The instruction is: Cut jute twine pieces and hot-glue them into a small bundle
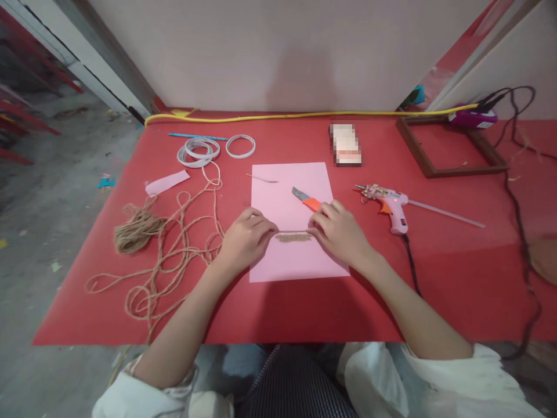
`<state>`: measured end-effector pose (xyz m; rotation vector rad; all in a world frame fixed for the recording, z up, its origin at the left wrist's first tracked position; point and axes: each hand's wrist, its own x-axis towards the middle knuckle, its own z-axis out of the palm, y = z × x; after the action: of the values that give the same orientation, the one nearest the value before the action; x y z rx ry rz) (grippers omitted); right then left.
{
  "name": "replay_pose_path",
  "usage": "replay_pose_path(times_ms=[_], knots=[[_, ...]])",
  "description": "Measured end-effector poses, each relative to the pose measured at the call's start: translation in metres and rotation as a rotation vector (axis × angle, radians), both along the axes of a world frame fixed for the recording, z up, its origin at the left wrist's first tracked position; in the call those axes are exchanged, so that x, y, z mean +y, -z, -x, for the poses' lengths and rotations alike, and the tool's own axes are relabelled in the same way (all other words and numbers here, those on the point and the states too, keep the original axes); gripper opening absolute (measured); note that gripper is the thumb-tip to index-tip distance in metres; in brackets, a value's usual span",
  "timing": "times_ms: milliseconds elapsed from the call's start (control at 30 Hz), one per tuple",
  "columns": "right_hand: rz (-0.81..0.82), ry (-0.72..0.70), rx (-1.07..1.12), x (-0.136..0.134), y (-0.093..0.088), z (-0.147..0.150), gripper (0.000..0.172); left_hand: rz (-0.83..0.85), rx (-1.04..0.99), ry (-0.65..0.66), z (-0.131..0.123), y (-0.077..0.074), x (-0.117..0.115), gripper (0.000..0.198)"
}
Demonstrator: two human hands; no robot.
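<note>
Atop pink card [289, 191], left hand [246, 238] and right hand [339, 232] pinch thin pale strip [291, 232], seemingly tape, fingertips pressed on its ends; short twine row [293, 238] lies just below. Orange utility knife [307, 200] sits by right hand; most jute twine [174, 255] lies loose leftward.

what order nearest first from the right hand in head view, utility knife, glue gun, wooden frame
1. Orange utility knife, on the pink paper at the right hand
2. Pink glue gun, rightward on the table
3. Wooden frame, farther right, toward the back
</note>
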<state>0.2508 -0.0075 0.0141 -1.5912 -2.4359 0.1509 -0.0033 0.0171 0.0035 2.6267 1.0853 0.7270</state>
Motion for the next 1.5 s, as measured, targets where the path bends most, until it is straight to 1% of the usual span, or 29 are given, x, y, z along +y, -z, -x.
replay_pose_path(times_ms=[167,400,533,667,800,900,967,1033,1133,1200,1267,1367,1433,1500], knots=[[0.029,0.003,-0.062,-0.003,-0.005,0.001,0.013,-0.066,0.017,0.048,0.0,-0.001,0.0,0.019],[0.032,-0.016,-0.138,-0.005,-0.01,0.004,0.014,-0.219,0.034,0.087,-0.003,-0.002,0.0,0.016],[0.01,-0.038,-0.164,-0.006,-0.009,0.005,0.015,-0.241,0.079,0.098,-0.004,-0.003,0.0,0.016],[-0.032,-0.048,-0.186,-0.009,-0.008,0.007,0.02,-0.253,0.16,0.078,-0.004,-0.005,-0.004,0.021],[-0.092,-0.035,-0.204,-0.013,-0.003,0.011,0.025,-0.194,0.237,0.018,-0.006,-0.01,-0.015,0.027],[-0.129,-0.023,-0.198,-0.016,0.003,0.011,0.025,-0.13,0.295,-0.018,-0.008,-0.016,-0.027,0.019],[-0.152,-0.018,-0.183,-0.019,0.007,0.009,0.026,-0.074,0.319,-0.069,-0.011,-0.018,-0.037,0.016],[-0.179,-0.019,-0.173,-0.023,0.01,0.005,0.027,-0.017,0.316,-0.15,-0.014,-0.019,-0.049,0.021],[-0.233,-0.031,-0.161,-0.03,0.011,-0.001,0.029,0.05,0.304,-0.259,-0.022,-0.013,-0.071,0.035],[-0.259,-0.01,-0.127,-0.036,0.009,-0.001,0.029,0.091,0.303,-0.303,-0.027,-0.007,-0.084,0.046],[-0.25,0.017,-0.074,-0.04,0.006,0.003,0.027,0.121,0.296,-0.333,-0.031,-0.001,-0.093,0.051],[-0.165,-0.03,-0.019,-0.044,0.003,0.017,0.032,0.143,0.275,-0.353,-0.035,0.005,-0.099,0.053],[-0.109,-0.073,-0.01,-0.044,0.005,0.027,0.036,0.146,0.258,-0.349,-0.034,0.006,-0.099,0.053],[-0.081,-0.08,-0.005,-0.044,0.009,0.032,0.038,0.146,0.239,-0.341,-0.034,0.006,-0.098,0.054]])
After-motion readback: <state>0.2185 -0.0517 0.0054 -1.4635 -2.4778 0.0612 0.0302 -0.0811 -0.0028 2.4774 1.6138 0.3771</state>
